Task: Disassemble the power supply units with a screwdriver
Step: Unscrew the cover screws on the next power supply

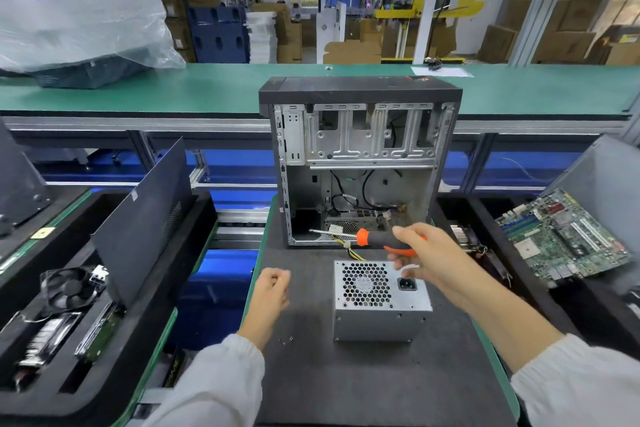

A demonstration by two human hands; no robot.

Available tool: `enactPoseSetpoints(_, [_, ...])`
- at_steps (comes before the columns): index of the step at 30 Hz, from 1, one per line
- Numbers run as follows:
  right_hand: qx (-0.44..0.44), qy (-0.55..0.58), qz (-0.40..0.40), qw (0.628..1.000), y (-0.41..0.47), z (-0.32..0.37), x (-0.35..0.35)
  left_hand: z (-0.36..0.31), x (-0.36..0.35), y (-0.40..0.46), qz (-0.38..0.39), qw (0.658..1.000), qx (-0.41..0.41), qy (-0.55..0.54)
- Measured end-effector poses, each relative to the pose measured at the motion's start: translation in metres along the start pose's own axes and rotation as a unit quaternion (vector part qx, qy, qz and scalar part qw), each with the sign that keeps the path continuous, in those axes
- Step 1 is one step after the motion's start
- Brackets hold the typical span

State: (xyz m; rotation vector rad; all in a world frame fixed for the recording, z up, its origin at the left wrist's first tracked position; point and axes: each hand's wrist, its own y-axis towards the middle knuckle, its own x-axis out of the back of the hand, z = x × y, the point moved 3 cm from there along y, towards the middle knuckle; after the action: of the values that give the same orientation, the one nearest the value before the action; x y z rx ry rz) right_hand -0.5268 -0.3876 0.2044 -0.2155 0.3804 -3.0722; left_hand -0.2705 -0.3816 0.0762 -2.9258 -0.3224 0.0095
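The right hand point(427, 253) was up over the mat, fingers curled round the orange-and-black handle of the screwdriver point(367, 238), and the shaft pointed left, its tip hanging in front of the open computer case point(358, 163). The left hand point(273, 288) floated above the dark mat point(363, 381) with fingers loosely curled; it seemed to hold nothing, though its fingertips were too blurred to be sure. Between the two hands, nearer the right, sat the power supply unit point(379, 302), a silver box out on the mat just in front of the case, honeycomb fan grille and black mains socket facing up. Its yellow and black wires point(351, 250) ran from its far edge back toward the case. A few loose screws point(286, 340) lay on the mat, just beside the left wrist. Off to the right, a green motherboard point(564, 236) leaned in a tray. To the left, a black cooling fan point(71, 288) lay in a foam-lined tray, with a dark side panel point(145, 218) propped upright beside it.
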Motion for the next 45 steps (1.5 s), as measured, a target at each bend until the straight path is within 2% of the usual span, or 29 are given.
enactPoseSetpoints(3, [-0.025,0.041,0.006,0.999,-0.005,-0.022,-0.006,0.036,0.012,0.008,0.006,0.997,0.047,0.063])
enactPoseSetpoints(5, [-0.022,0.048,0.006,0.999,-0.007,-0.027,-0.013,0.052,0.013,0.011,0.004,0.996,0.054,0.065])
enactPoseSetpoints(14, [0.007,0.089,-0.014,0.996,-0.015,-0.034,-0.022,0.079,0.009,0.014,0.021,0.994,0.038,-0.099])
enactPoseSetpoints(20, [0.038,0.153,-0.064,0.985,-0.024,-0.042,-0.002,0.08,0.007,0.006,0.024,0.994,0.042,-0.102])
enactPoseSetpoints(24, [0.069,0.224,-0.125,0.964,-0.03,-0.042,0.015,0.077,0.005,0.002,0.037,0.994,0.039,-0.091])
enactPoseSetpoints(28, [0.124,0.242,-0.186,0.944,-0.037,-0.035,0.036,0.074,0.003,-0.001,0.053,0.995,0.038,-0.07])
enactPoseSetpoints(34, [0.188,0.146,-0.269,0.933,-0.047,-0.025,0.062,0.065,-0.008,-0.006,0.069,0.997,0.038,-0.009])
enactPoseSetpoints(36, [0.213,0.068,-0.279,0.934,-0.049,-0.022,0.068,0.05,-0.017,-0.007,0.059,0.997,0.0,0.046])
enactPoseSetpoints(37, [0.228,0.019,-0.285,0.931,-0.05,-0.02,0.07,0.038,-0.023,-0.007,0.055,0.994,-0.044,0.082])
enactPoseSetpoints(40, [0.269,-0.107,-0.31,0.906,-0.054,-0.009,0.073,-0.006,-0.051,-0.012,0.083,0.961,-0.197,0.176])
enactPoseSetpoints(43, [0.315,-0.179,-0.33,0.872,-0.059,0.006,0.069,-0.038,-0.08,-0.014,0.1,0.914,-0.281,0.275])
enactPoseSetpoints(45, [0.324,-0.208,-0.332,0.861,-0.061,0.013,0.067,-0.051,-0.099,-0.013,0.133,0.875,-0.305,0.353])
